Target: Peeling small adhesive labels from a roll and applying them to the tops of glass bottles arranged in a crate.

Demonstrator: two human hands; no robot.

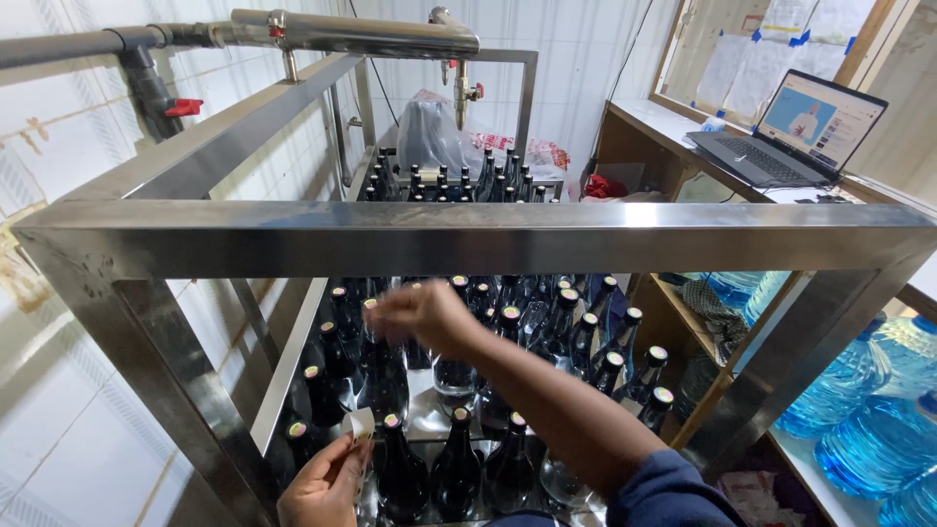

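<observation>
Bottles (459, 468) crowded inside metal frame (468, 239), laptop (781, 132) on counter behind right, water jugs (869, 420) at right.

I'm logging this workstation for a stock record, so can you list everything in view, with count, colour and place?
Bottles: dozens, dark glass, capped, standing inside the frame.
Steel frame: one, silver, around the bottles.
Pipe: one, steel and grey, red valve, top.
Laptop: one, open, shelf at right.
Water jugs: several, blue, lower right.
Plastic bag: one, clear, far end.
Small cap: one, whitish, at left hand.
Left hand: holds the small cap.
Right hand: blurred, over the bottles.
</observation>
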